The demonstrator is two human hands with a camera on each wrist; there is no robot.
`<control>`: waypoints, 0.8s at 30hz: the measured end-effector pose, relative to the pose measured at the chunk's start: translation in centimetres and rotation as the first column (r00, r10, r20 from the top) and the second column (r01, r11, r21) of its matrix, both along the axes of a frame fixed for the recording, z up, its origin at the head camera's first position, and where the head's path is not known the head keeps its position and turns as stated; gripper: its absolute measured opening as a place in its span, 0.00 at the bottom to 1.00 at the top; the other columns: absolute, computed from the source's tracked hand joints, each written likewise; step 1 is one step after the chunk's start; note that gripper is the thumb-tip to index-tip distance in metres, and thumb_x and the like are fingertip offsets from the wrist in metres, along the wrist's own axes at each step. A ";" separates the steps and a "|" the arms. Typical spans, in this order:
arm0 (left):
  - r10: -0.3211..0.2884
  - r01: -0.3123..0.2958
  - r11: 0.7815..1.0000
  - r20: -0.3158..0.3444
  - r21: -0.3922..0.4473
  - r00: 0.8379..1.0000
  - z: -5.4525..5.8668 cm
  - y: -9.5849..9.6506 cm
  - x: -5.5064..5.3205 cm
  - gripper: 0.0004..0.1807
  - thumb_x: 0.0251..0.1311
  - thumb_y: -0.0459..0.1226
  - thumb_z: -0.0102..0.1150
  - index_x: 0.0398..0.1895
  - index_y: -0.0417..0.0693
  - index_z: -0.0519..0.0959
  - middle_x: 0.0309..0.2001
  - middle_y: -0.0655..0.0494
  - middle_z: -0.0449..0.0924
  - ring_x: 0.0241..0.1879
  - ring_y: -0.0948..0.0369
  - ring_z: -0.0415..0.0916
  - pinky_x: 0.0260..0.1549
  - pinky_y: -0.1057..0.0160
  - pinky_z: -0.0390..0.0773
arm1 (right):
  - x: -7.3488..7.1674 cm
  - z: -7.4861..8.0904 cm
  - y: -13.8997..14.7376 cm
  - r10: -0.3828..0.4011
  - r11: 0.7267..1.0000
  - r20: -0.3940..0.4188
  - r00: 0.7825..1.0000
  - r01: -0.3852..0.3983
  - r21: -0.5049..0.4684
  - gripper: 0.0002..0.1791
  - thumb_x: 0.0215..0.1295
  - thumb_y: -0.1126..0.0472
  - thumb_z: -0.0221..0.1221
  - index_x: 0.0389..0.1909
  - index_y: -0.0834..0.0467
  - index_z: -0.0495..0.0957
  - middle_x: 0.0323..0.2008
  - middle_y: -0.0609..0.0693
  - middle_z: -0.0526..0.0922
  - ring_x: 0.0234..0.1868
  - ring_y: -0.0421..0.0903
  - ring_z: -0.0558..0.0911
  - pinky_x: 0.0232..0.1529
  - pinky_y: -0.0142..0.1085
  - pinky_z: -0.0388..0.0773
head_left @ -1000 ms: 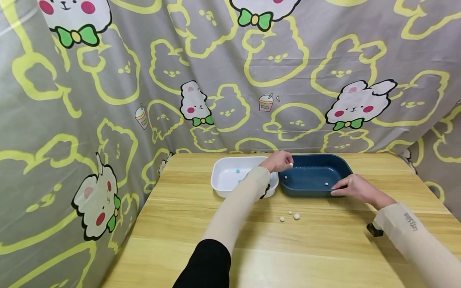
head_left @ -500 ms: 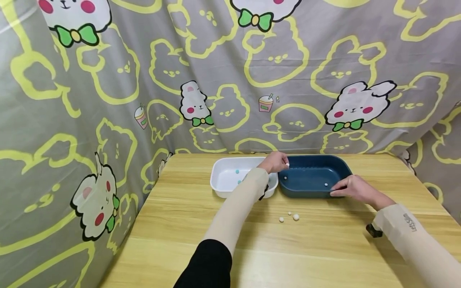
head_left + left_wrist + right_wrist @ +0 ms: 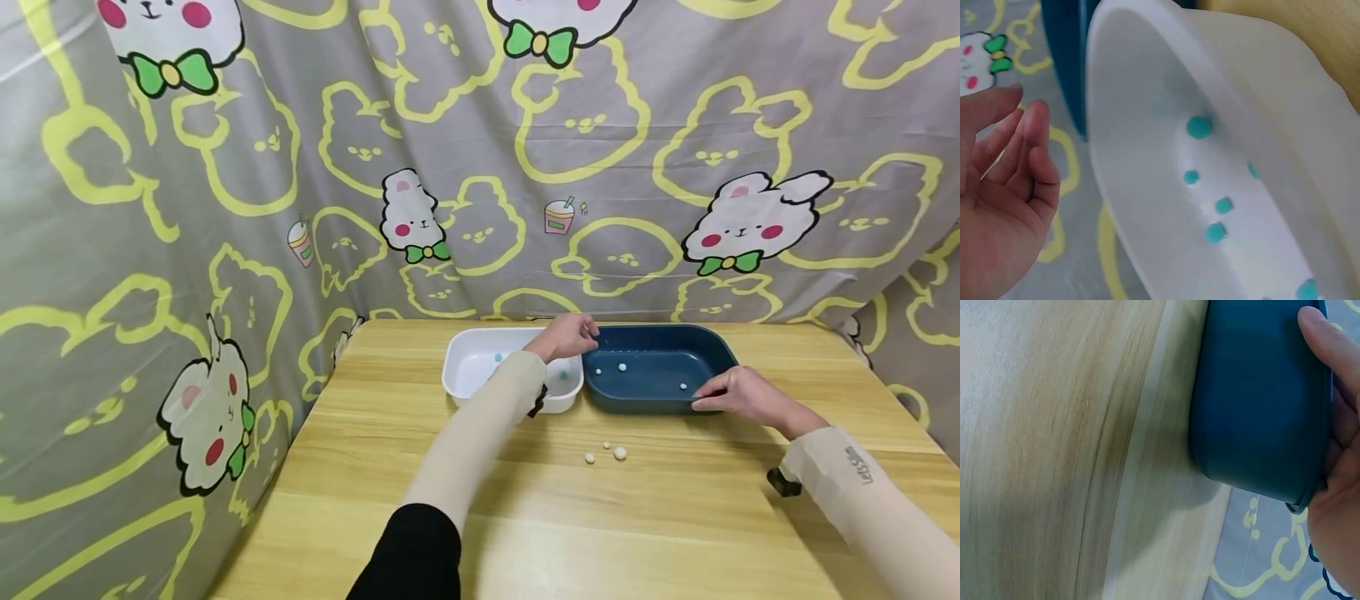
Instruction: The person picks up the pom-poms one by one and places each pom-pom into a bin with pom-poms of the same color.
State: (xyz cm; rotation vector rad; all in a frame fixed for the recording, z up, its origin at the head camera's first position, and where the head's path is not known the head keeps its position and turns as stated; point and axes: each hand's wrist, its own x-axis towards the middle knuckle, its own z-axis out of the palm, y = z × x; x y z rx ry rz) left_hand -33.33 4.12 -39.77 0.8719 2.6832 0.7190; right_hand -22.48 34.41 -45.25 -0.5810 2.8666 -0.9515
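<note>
My left hand [image 3: 567,337] hovers over where the white tub [image 3: 465,392] and the dark blue tub [image 3: 652,407] meet. Its fingers are loosely bent with nothing between them; the left wrist view shows thumb and fingertips apart. With thumb and fingers, my right hand [image 3: 742,393] grips the blue tub's near right rim; the right wrist view has the thumb on the outer wall [image 3: 1260,400]. Three small white balls lie in the blue tub, one ball [image 3: 622,367] near its left side. Several teal balls, such as this teal ball [image 3: 1199,127], lie in the white tub.
On the wooden table [image 3: 540,533], in front of the tubs, sit three white balls, the largest ball [image 3: 620,453] at the right. A patterned grey curtain [image 3: 480,150] hangs behind the table and along its left side.
My left hand has let go of a white ball, which now lies in the blue tub, and has drawn slightly left. My right hand keeps its grip on the rim.
</note>
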 end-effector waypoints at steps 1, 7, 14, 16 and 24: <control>-0.019 0.019 1.000 0.004 0.010 1.000 0.2 -0.4 0.3 0.12 0.62 0.37 0.58 0.47 0.43 0.79 0.39 0.56 0.81 0.41 0.64 0.76 0.39 0.72 0.72 | 0.0 0.0 0.0 0.003 1.000 0.000 1.000 -0.003 -0.005 0.10 0.54 0.52 0.68 0.30 0.54 0.87 0.31 0.45 0.85 0.34 0.33 0.79 0.33 0.30 0.76; -0.131 0.127 0.990 0.065 0.065 0.989 0.6 -2.6 2.9 0.10 0.63 0.36 0.58 0.46 0.45 0.79 0.37 0.59 0.80 0.37 0.67 0.76 0.35 0.72 0.73 | 0.1 -0.1 0.1 0.007 1.000 -0.006 1.000 -0.007 -0.007 0.10 0.54 0.52 0.68 0.31 0.54 0.87 0.31 0.46 0.86 0.35 0.33 0.79 0.33 0.30 0.76; -0.262 0.245 0.960 0.135 0.133 0.955 -0.3 -4.3 6.5 0.09 0.63 0.34 0.58 0.45 0.43 0.80 0.36 0.62 0.80 0.37 0.70 0.76 0.38 0.75 0.73 | -0.1 -0.1 0.1 0.008 1.000 0.007 1.000 -0.008 0.004 0.09 0.54 0.52 0.68 0.31 0.54 0.87 0.32 0.46 0.85 0.34 0.33 0.79 0.33 0.30 0.76; -0.280 0.258 0.955 0.151 0.149 0.948 -0.8 -4.6 7.2 0.08 0.62 0.34 0.59 0.43 0.42 0.80 0.35 0.63 0.80 0.36 0.71 0.75 0.38 0.75 0.73 | -0.1 -0.1 0.1 0.009 1.000 0.003 1.000 -0.009 0.005 0.09 0.54 0.52 0.68 0.30 0.53 0.87 0.32 0.46 0.85 0.34 0.33 0.79 0.33 0.30 0.76; -0.355 0.348 0.935 0.176 0.068 0.918 -3.3 -5.2 9.3 0.10 0.59 0.32 0.62 0.43 0.42 0.82 0.38 0.61 0.81 0.35 0.73 0.76 0.38 0.77 0.72 | -0.1 -0.1 0.0 0.000 1.000 0.003 1.000 0.000 0.006 0.10 0.54 0.52 0.68 0.31 0.54 0.87 0.32 0.47 0.85 0.34 0.33 0.78 0.33 0.30 0.76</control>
